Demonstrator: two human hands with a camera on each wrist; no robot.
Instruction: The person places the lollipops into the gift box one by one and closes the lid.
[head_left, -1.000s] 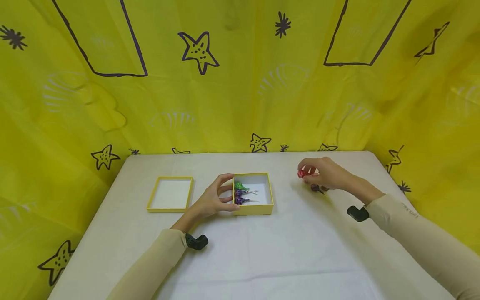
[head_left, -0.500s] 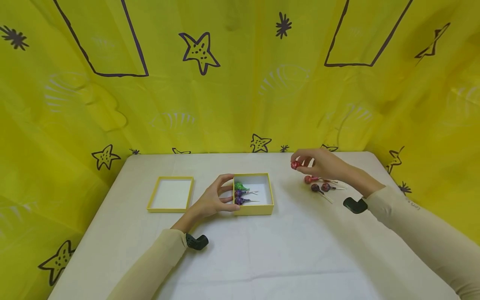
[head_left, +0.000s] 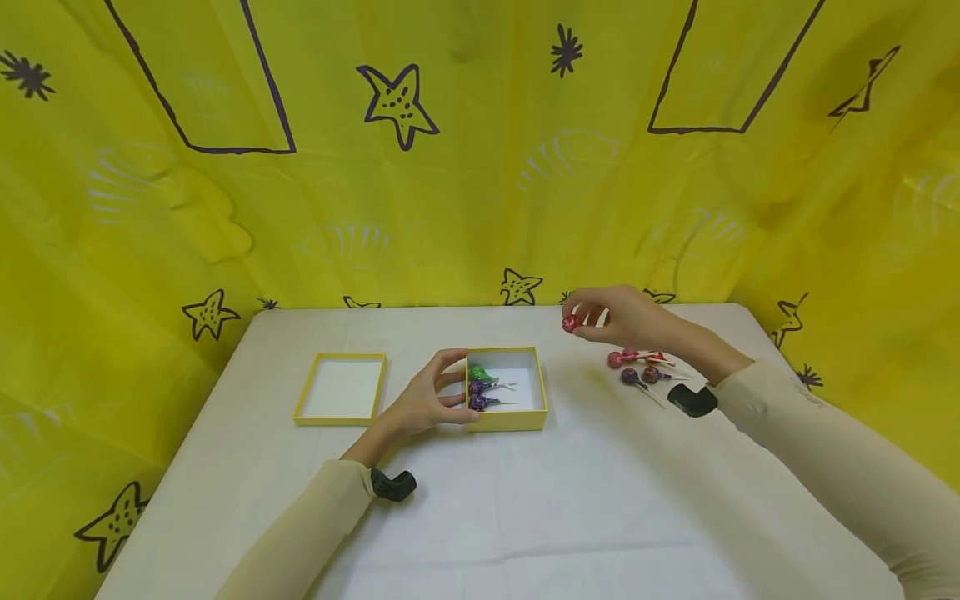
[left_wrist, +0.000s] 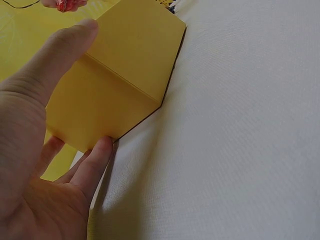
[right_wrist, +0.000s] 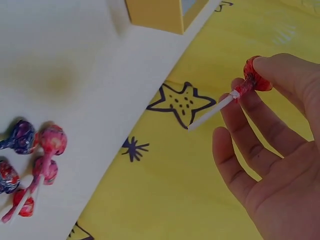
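Observation:
A yellow box point(head_left: 507, 420) with a white inside stands without its lid near the table's middle. Along its left wall lie a green lollipop point(head_left: 480, 374) and two purple lollipops point(head_left: 482, 402). My left hand point(head_left: 423, 398) grips the box from the left, thumb at the near corner; the left wrist view shows the fingers point(left_wrist: 95, 162) against another wall. Up in the air, right of the box and beyond it, my right hand point(head_left: 618, 315) pinches a red lollipop point(right_wrist: 257, 75) by its wrapped head. Its white stick point(right_wrist: 212, 112) points away from the palm.
The yellow lid point(head_left: 340, 422) lies inside up, left of the box. Several pink, red and dark lollipops point(head_left: 630, 377) lie in a loose group on the white table point(head_left: 525, 517) at the right. A yellow patterned curtain point(head_left: 465, 208) hangs behind the table.
My right hand has lifted the red lollipop away from the group and carried it leftward, towards the box. More of the loose lollipops show now. The left hand and box have stayed put.

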